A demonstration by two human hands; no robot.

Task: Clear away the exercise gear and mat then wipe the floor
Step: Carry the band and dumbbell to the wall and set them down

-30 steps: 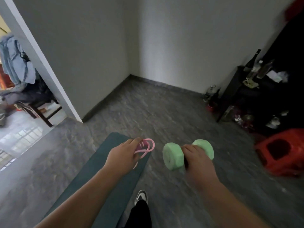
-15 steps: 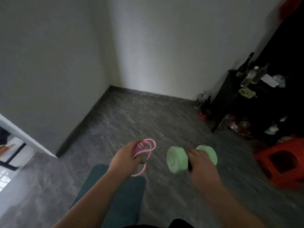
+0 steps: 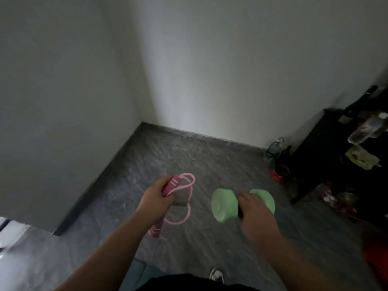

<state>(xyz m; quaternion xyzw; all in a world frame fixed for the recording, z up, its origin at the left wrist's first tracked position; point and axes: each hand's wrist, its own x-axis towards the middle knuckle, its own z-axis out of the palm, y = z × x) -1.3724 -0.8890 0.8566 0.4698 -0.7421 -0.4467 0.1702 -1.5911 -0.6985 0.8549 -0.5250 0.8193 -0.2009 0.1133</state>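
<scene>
My left hand [image 3: 156, 199] grips a pink skipping rope [image 3: 184, 201] by its handles, together with a grey cylinder-shaped thing I cannot identify; loops of rope and one handle hang below the fist. My right hand [image 3: 255, 215] grips the bar of a light green dumbbell [image 3: 221, 204], held level in front of me above the floor. Only a sliver of the dark green mat [image 3: 136, 274] shows at the bottom edge, beside my shoe [image 3: 217, 275].
Grey stone floor [image 3: 189, 160] runs to a room corner with white walls ahead. A black shelf unit [image 3: 327, 156] with bottles stands at the right; a water bottle [image 3: 273, 149] and a red bowl [image 3: 280, 174] sit on the floor beside it. Something red blurs at the lower right.
I have walked toward the corner. The view has swung right, the doorway has left the frame, and the mat has dropped almost out of sight. The rope now hangs lower from my left hand.
</scene>
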